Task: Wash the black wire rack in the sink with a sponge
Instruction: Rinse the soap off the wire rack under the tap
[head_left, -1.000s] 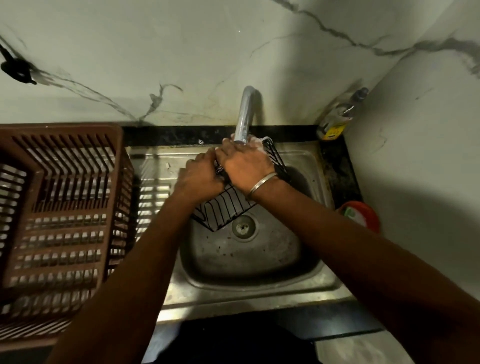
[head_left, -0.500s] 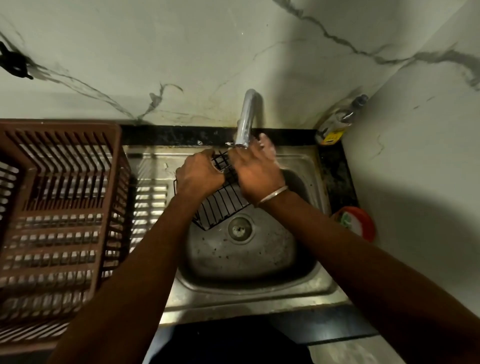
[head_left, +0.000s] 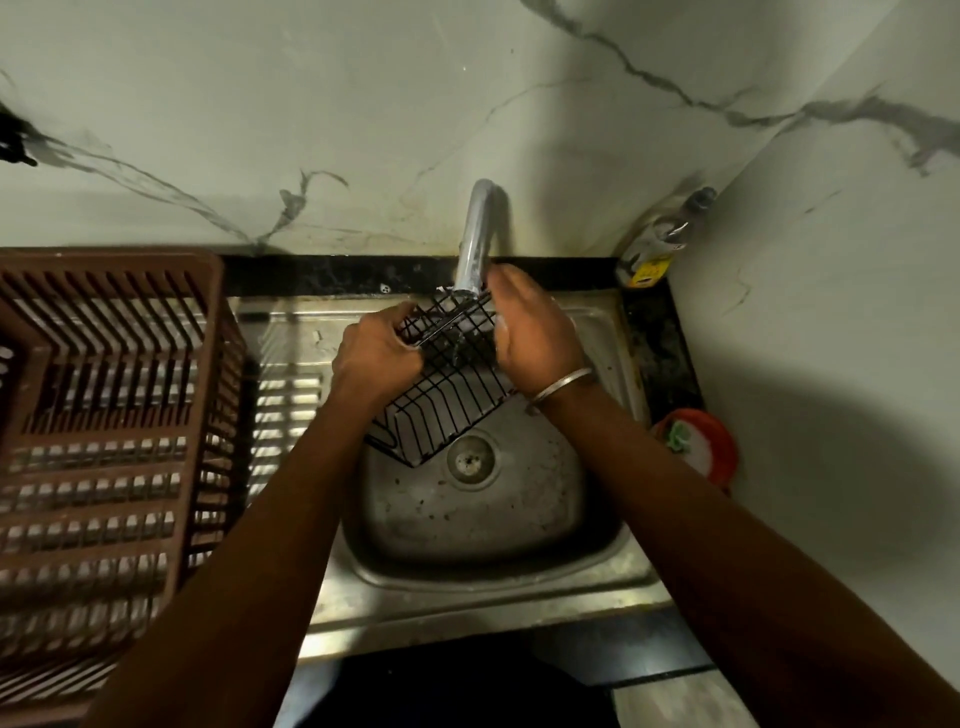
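1. Head view: the left grip (head_left: 384, 345) is clamping the black wire rack (head_left: 447, 400), which is tilting under the tap (head_left: 475, 234), over the sink (head_left: 467, 587).
2. The right grip (head_left: 535, 332) is touching the rack right of the tap; I cannot tell whether it is closed or apart.
3. Scrubbing seems underway; the next move calls for turning the rack.

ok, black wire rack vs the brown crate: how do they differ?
The black wire rack is thin dark wire; the brown crate is thick slatted plastic. The rack is tilted over the sink, gripped by the left hand with the right hand against it; the crate sits untouched to the sink's left. The crate looks far larger. Both are open grids.
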